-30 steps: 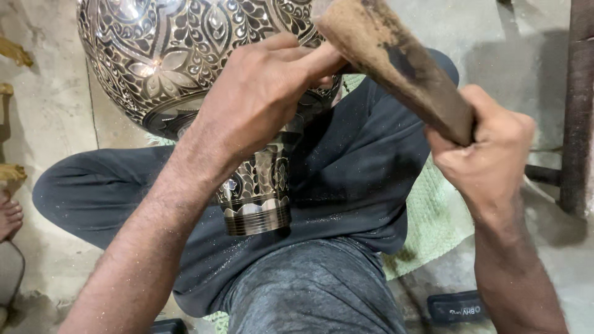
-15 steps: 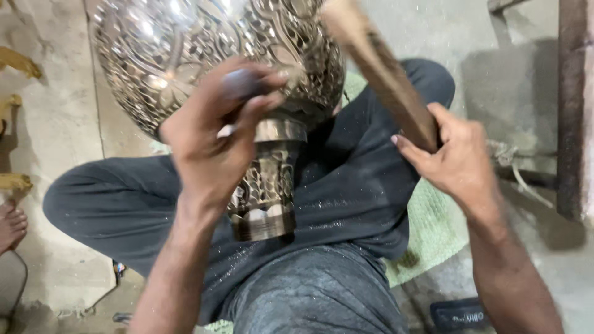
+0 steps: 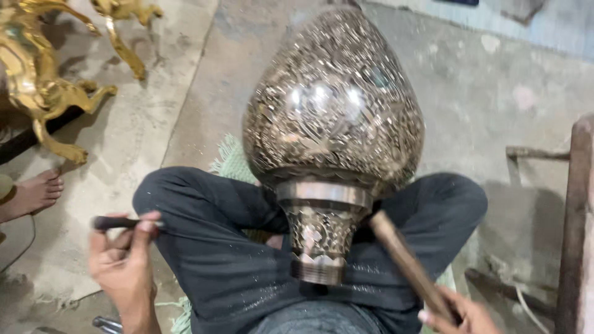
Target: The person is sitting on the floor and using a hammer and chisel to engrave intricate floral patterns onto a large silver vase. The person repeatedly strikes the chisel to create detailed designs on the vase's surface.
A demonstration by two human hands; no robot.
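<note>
The engraved metal vase (image 3: 333, 133) lies across the seated person's lap, neck toward them, its body and neck already covered in fine chased pattern, so most of the surface looks worked, though blur hides any bare patches. The left hand (image 3: 124, 266) pinches a thin dark chisel (image 3: 117, 222) off the metal, and the right hand (image 3: 461, 316) grips a wooden mallet (image 3: 408, 266) by the neck, so no stroke is landing

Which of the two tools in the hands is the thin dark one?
The short chisel in the left hand; the right hand holds a thicker brown wooden mallet.
</note>
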